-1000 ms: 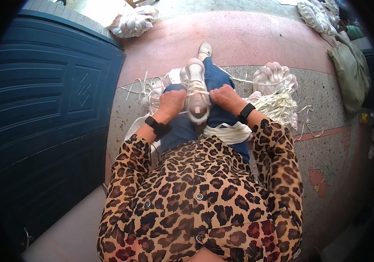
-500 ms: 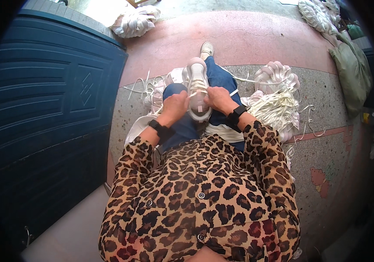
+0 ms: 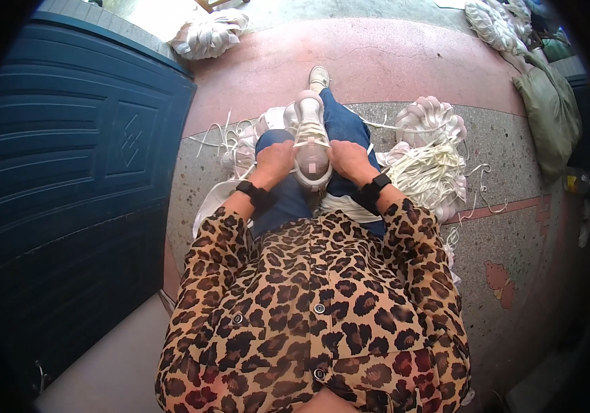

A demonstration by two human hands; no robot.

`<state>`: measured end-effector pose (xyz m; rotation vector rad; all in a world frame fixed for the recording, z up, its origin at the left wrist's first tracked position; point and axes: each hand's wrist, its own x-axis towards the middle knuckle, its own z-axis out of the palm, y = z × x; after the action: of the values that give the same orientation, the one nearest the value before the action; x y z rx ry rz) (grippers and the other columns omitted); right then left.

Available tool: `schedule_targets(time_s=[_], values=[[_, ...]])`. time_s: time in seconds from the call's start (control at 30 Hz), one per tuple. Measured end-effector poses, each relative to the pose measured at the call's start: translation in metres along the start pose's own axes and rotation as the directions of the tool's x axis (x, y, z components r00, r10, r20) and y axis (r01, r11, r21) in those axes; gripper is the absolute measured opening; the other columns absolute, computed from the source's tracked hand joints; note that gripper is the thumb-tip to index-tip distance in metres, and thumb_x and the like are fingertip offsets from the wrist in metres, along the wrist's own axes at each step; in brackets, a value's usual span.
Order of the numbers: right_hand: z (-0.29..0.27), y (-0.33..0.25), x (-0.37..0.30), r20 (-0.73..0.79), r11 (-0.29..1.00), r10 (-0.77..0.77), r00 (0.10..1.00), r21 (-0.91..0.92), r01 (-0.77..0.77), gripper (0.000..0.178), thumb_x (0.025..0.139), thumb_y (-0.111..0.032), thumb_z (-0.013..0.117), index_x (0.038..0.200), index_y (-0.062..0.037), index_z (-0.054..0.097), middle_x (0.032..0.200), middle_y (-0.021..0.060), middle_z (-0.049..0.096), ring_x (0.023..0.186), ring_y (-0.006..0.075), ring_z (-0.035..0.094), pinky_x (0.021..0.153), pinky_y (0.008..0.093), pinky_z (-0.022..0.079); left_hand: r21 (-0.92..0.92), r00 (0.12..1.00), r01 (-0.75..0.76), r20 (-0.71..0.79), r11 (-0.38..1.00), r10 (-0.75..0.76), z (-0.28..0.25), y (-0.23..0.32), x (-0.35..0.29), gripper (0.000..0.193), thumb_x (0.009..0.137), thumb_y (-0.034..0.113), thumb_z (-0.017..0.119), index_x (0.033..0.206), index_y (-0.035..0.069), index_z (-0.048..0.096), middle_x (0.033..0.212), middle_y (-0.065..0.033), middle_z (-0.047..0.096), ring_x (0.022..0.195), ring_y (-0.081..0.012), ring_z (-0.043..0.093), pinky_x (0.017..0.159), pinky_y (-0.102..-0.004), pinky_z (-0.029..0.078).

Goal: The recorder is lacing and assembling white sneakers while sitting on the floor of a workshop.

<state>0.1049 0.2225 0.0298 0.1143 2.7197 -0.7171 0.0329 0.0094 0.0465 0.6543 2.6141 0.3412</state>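
A pale pink and white sneaker [image 3: 313, 165] rests between my thighs, its toe pointing away from me. White shoelace [image 3: 311, 143] crosses the upper part of the shoe and runs out to both sides into my hands. My left hand [image 3: 275, 164] is closed on one lace end at the shoe's left edge. Closed on the other end, my right hand [image 3: 350, 161] sits at the right edge, level with the left. The fingertips of both hands are mostly hidden behind the knuckles.
To the right lies a heap of white laces [image 3: 422, 172] beside a ring of stacked pale shoes [image 3: 431, 122]. More shoes and loose laces [image 3: 238, 144] lie left of my leg. A blue panelled door [image 3: 74, 165] stands at left, a greenish sack [image 3: 548, 113] at far right.
My hands have drawn the lace out to either side, and it now lies straighter and lower across the shoe. The whole view has shifted slightly.
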Motion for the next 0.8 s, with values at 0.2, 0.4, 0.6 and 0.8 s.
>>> schedule_targets(time_s=[0.2,0.4,0.6,0.8], values=[[-0.008,0.012,-0.007,-0.018,0.999,-0.035,0.999,-0.024,0.035,0.032,0.099,-0.026,0.046,0.093,-0.0009,0.065,0.086,0.0251,0.069,0.083,0.0435,0.068,0.072,0.0533,0.054,0.118,0.998,-0.065,-0.004,0.991,0.066,-0.016,-0.015,-0.002,0.022,0.096,0.021,0.052,0.09,0.005,0.066,0.085,-0.0232,0.07,0.084,-0.0442,0.069,0.073,-0.0538,0.054],[0.003,0.01,0.001,-0.1,0.954,-0.068,0.993,0.284,0.093,0.036,0.095,-0.03,0.052,0.095,0.0025,0.067,0.089,0.0271,0.068,0.084,0.0443,0.068,0.074,0.0503,0.053,-0.347,0.998,-0.009,0.061,0.938,0.032,-0.01,-0.018,0.005,0.027,0.095,0.025,0.055,0.098,0.002,0.068,0.08,-0.0229,0.069,0.073,-0.0381,0.07,0.065,-0.0491,0.055],[-0.005,0.011,0.034,-0.046,0.974,-0.098,0.994,0.2,0.106,0.031,0.089,-0.027,0.06,0.094,0.0019,0.068,0.083,0.0251,0.068,0.082,0.0419,0.069,0.073,0.0483,0.054,-0.728,0.894,0.448,0.37,0.518,-0.252,-0.026,0.005,0.018,0.032,0.098,0.029,0.059,0.109,-0.001,0.062,0.064,-0.0058,0.06,0.045,-0.0123,0.054,0.04,-0.0262,0.042],[-0.016,0.008,0.043,-0.147,0.867,-0.434,0.889,-0.337,0.368,0.011,0.085,-0.014,0.062,0.08,-0.0062,0.067,0.074,0.0143,0.07,0.073,0.0312,0.073,0.062,0.0421,0.057,-0.549,0.911,0.367,0.374,0.751,-0.172,-0.013,0.001,0.032,0.028,0.088,0.022,0.066,0.096,-0.005,0.064,0.058,-0.0069,0.06,0.04,-0.0178,0.054,0.039,-0.0318,0.044]])
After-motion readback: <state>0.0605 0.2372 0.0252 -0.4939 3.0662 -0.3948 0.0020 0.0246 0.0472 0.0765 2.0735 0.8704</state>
